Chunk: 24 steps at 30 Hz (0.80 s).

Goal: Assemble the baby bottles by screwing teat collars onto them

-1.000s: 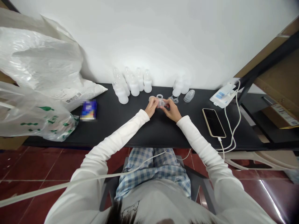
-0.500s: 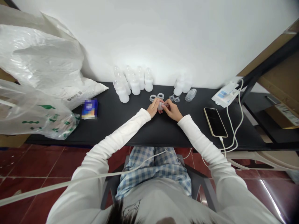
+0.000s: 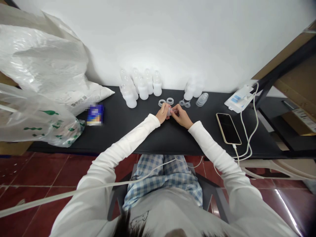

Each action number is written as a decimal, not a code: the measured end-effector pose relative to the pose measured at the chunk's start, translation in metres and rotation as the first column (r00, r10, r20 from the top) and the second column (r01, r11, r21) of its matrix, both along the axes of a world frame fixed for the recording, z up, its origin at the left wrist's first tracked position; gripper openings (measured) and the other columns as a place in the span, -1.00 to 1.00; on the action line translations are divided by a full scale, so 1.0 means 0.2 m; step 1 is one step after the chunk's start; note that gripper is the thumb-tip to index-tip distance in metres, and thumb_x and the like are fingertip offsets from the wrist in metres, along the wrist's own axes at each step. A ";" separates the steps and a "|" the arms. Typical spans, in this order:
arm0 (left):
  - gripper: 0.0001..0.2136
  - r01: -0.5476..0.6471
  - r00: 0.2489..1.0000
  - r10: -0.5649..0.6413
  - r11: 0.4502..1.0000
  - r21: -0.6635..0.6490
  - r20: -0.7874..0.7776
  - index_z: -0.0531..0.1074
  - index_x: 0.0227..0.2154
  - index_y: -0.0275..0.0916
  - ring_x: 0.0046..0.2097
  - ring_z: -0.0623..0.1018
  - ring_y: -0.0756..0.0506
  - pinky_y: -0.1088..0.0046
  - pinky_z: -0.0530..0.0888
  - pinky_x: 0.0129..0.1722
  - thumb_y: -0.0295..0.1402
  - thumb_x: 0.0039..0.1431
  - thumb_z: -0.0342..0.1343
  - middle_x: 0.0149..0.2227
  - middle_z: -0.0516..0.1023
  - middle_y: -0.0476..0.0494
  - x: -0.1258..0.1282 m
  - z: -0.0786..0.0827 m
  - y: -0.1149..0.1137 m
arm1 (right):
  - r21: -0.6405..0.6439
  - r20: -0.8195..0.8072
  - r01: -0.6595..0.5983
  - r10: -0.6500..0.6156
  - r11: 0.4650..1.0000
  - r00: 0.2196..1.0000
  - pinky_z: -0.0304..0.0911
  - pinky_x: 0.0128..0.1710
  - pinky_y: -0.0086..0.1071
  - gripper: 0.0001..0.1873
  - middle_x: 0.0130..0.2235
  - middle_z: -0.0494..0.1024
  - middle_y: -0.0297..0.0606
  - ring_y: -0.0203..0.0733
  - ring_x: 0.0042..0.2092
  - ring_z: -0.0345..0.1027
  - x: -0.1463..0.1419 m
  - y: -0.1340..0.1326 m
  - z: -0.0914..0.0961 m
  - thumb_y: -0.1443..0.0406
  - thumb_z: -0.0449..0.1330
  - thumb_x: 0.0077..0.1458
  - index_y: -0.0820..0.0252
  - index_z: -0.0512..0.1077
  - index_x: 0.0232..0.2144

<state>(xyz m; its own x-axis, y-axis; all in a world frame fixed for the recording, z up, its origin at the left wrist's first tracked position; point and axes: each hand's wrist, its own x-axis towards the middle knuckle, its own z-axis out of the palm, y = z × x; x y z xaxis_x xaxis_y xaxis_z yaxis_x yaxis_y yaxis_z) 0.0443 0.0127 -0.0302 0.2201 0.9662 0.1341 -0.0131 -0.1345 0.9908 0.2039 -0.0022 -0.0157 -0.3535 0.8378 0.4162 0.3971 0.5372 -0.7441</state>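
Note:
My left hand [image 3: 162, 114] is closed around a small translucent piece that looks like a baby bottle ring [image 3: 169, 112]. From the other side, the bent fingers of my right hand [image 3: 181, 116] pinch the same piece, whose details are mostly hidden. Two white bottle rings, a left one [image 3: 162, 103] and a right one [image 3: 170, 101], lie on the table just beyond my hands. To their right are two clear silicone nipples, one [image 3: 181, 102] beside the other [image 3: 187, 104]. A clear bottle cap [image 3: 202, 99] lies on its side farther right.
Several assembled baby bottles [image 3: 143, 92] stand along the wall at back left, and more white bottles [image 3: 189, 92] at back right. A phone [image 3: 228, 129] with a charging cable and a white packet [image 3: 238, 98] lie right. Plastic bags [image 3: 44, 115] and a blue pack [image 3: 95, 114] occupy the left.
My fingers have shifted slightly around the small piece, and it is still between both hands. The objects on the table stay where they were; the view has moved a little.

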 end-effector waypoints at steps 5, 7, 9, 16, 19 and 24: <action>-0.65 0.002 0.999 -0.004 0.999 -0.037 -0.043 0.28 -0.34 -0.19 -0.68 0.27 0.08 0.53 0.20 -0.63 -0.04 0.42 -0.15 -0.68 0.31 0.15 0.00 0.05 -0.02 | 0.023 0.016 -0.009 0.008 1.000 1.000 0.32 -0.40 -0.35 -0.69 -0.42 0.50 -0.34 -0.27 -0.45 0.32 0.01 0.00 -0.01 0.00 0.06 0.25 0.09 0.24 -0.29; -0.63 0.010 1.000 -0.012 0.995 -0.098 -0.018 0.29 -0.37 -0.20 -0.69 0.24 0.09 0.54 0.17 -0.65 -0.04 0.41 -0.14 -0.66 0.34 0.11 0.00 0.08 -0.02 | 0.041 0.050 -0.041 0.039 0.998 0.998 0.33 -0.38 -0.34 -0.73 -0.39 0.52 -0.32 -0.27 -0.43 0.33 0.02 0.00 0.00 0.04 0.05 0.27 0.10 0.25 -0.28; -0.61 0.040 0.999 -0.037 0.986 -0.160 0.020 0.31 -0.38 -0.21 -0.68 0.26 0.08 0.55 0.14 -0.67 0.00 0.39 -0.12 -0.67 0.36 0.07 0.00 0.10 -0.02 | 0.085 0.114 -0.055 0.045 0.995 0.992 0.35 -0.35 -0.34 -0.78 -0.36 0.52 -0.30 -0.26 -0.41 0.34 0.03 0.00 0.01 0.10 0.04 0.27 0.10 0.27 -0.29; -0.54 0.051 0.994 -0.035 0.985 -0.162 0.100 0.35 -0.42 -0.22 -0.70 0.24 0.10 0.60 0.02 -0.72 0.12 0.27 -0.01 -0.69 0.32 0.07 -0.02 0.11 0.01 | 0.399 0.351 -0.079 -0.072 0.914 0.934 0.36 -0.24 -0.31 -0.85 -0.34 0.44 -0.26 -0.19 -0.31 0.36 0.10 0.04 0.02 0.27 -0.02 0.29 0.10 0.35 -0.24; -0.52 -0.091 0.985 0.104 0.991 -0.098 0.135 0.36 -0.45 -0.23 -0.71 0.18 0.11 0.58 0.03 -0.72 0.13 0.28 -0.04 -0.71 0.29 0.07 -0.08 0.09 0.05 | 0.495 0.281 0.101 -0.268 0.863 0.921 0.36 -0.21 -0.30 -0.82 -0.29 0.46 -0.21 -0.17 -0.26 0.38 0.21 0.09 0.02 0.26 -0.01 0.28 0.12 0.38 -0.19; -0.73 -0.487 0.869 0.483 0.873 0.013 0.111 0.39 -0.29 -0.21 -0.49 0.41 0.07 0.54 0.34 -0.50 -0.08 0.27 0.12 -0.41 0.51 -0.03 -0.20 0.07 0.17 | 0.517 0.273 0.423 -0.612 0.744 0.742 0.32 -0.19 -0.22 -0.79 -0.25 0.48 -0.13 -0.08 -0.23 0.36 0.41 0.16 0.05 0.26 0.08 0.16 0.20 0.40 -0.17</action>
